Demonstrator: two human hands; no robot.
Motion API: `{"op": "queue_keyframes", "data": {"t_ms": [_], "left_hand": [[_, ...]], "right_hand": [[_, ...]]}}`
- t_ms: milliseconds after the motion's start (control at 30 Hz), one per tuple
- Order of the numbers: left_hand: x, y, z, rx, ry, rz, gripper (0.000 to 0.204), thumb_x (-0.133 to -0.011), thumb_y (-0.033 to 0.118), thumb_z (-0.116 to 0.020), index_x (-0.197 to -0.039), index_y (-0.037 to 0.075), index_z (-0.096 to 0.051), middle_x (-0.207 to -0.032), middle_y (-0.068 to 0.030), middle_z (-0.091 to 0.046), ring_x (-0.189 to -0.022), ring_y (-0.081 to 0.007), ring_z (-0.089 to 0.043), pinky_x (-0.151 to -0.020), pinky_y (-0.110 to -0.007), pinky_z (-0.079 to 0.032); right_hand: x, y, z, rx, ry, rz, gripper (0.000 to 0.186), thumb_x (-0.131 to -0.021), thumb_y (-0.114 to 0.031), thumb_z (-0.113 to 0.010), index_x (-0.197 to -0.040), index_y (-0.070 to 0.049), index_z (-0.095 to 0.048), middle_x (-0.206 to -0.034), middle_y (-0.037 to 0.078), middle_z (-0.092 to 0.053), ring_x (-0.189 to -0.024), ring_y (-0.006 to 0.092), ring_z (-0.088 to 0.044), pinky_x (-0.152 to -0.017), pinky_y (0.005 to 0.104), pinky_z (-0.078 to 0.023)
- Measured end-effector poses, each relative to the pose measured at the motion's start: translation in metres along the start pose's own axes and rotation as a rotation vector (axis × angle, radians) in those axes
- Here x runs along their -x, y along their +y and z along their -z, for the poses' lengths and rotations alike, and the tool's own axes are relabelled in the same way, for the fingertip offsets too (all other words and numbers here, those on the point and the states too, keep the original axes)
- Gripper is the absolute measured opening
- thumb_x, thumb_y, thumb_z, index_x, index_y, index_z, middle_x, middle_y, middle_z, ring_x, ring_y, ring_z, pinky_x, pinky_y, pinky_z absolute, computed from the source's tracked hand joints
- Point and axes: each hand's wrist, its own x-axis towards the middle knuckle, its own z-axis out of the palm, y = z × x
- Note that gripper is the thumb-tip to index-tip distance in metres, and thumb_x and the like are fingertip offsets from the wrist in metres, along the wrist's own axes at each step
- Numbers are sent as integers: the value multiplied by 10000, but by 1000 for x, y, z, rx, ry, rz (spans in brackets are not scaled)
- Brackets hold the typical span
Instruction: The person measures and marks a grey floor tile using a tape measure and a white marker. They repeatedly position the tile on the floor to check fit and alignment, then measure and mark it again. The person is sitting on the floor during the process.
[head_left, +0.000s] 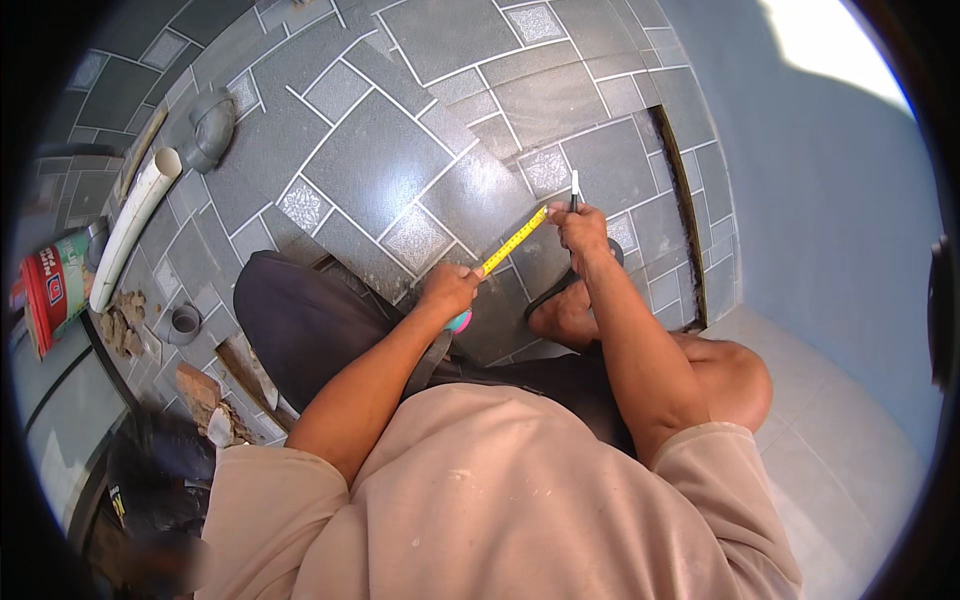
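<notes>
My left hand (450, 292) is closed around a tape measure, whose teal and pink case (460, 320) shows just below the fingers. From it the yellow blade (515, 243) runs out to the upper right, across a grey patterned tile (385, 150). The fingers of my right hand (583, 232) pinch the blade's far end. That same hand also grips a dark marker pen (575, 188), its pale tip pointing up and away from me. My fingers partly hide both the case and the pen.
A dark gap (682, 205) runs along the floor near the blue wall (830, 200). At the left lie a white pipe (135, 225), a grey elbow fitting (211, 130), a short grey pipe piece (184, 323), a red and green bag (55, 290) and broken rubble (122, 325).
</notes>
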Motion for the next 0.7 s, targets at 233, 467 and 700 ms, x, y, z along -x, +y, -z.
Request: {"op": "queue_keyframes", "data": {"t_ms": [233,467,700], "left_hand": [[-10,-16,-11,11,80,-35,528,-989,472,-616,-717,27,-701,-644,-93,-647,-610,-221,-612,-634,-395,-482],[-19,-13,-9,16,80,33,533,-985,468,-634,-716,12,-694,-672,-99,-660,-618,-223,-629,-639,-396,-492],[-38,-36,-12,190,-25,132,451,-997,373,-676,-843,-50,-674,-711,-113,-653,-545,-226,-644,-531,-383,-506]], "right_hand": [[-12,8,-6,51,6,90,190,-853,-68,-765,-1035,-13,-760,-892,64,-723,-783,150,-592,-732,299,-442],[-3,11,-14,46,34,171,211,-861,-85,-748,-1049,4,-778,-951,104,-758,-873,187,-660,-828,313,-494],[-5,-7,-11,-58,141,252,366,-1035,-351,-585,-1028,-15,-731,-789,46,-675,-681,100,-553,-620,271,-451]]}}
